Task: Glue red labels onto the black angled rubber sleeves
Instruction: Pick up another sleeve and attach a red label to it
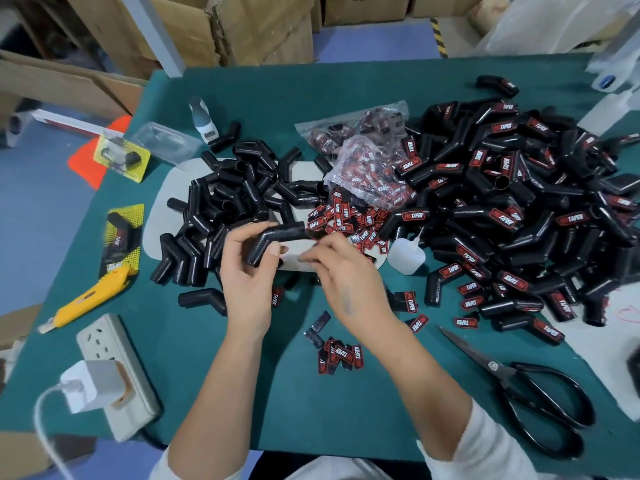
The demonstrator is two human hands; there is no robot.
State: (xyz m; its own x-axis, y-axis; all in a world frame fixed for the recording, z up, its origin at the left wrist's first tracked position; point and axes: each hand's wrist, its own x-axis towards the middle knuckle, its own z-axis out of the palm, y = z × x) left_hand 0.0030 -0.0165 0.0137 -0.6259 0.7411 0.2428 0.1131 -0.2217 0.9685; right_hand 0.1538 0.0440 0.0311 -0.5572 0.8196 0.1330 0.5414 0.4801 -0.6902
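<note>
The right hand's (341,268) fingertips (308,256) are blurred, so what they pinch cannot be told. The charger's cable (43,420) runs off the bottom edge. Labels inside the plastic bag (363,168) are unreadable.

A green-covered table (346,403) carries the work. On its left part lies a heap of plain black sleeves (228,188) over a pale sheet (162,202); on the right, a larger heap of labelled sleeves (519,216). Between them sit loose red labels (346,216), plastic bags of labels (367,157) and a small glue bottle (407,252). Near the front edge lie black scissors (530,386), a small stack of labels (341,355), a power strip (114,372) and a yellow utility knife (90,297).
</note>
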